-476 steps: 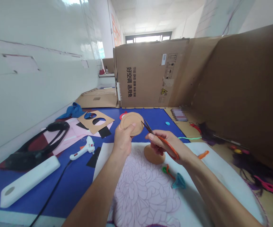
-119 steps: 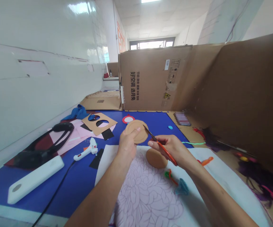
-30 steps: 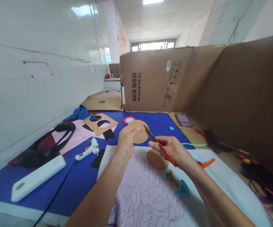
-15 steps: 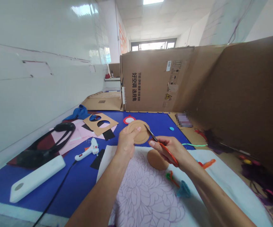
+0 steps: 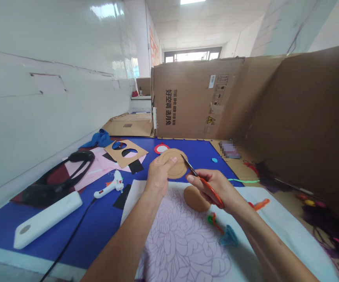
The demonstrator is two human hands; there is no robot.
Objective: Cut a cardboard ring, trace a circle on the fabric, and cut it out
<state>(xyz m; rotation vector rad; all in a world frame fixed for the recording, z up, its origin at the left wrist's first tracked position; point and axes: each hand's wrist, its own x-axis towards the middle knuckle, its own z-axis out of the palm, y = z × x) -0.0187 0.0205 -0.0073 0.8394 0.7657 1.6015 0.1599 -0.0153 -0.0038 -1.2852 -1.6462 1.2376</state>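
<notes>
My left hand [image 5: 157,176] holds a round cardboard disc [image 5: 174,163] up above a white sheet, with the thumb across its face. My right hand [image 5: 213,188] grips a pair of orange-handled scissors [image 5: 207,191], and their dark blades [image 5: 188,165] point at the disc's right edge. Under the scissors, a second cardboard disc [image 5: 196,199] lies on the sheet. The white sheet [image 5: 134,199] carries a pale pink flower drawing. Near my right wrist lie a small teal cone [image 5: 229,237] and a green and orange pipe-cleaner piece [image 5: 213,223].
On the blue mat [image 5: 69,231] are a white hot-glue gun [image 5: 110,187] with a black cord, a cardboard stencil with round holes [image 5: 125,150], a red ring [image 5: 161,149], black headphones [image 5: 59,176] and a white bar [image 5: 47,219]. Cardboard walls stand behind and right.
The scissors have shifted slightly along the disc's right edge, and the disc stays raised in my left hand. The whole view has drifted slightly as my head moved.
</notes>
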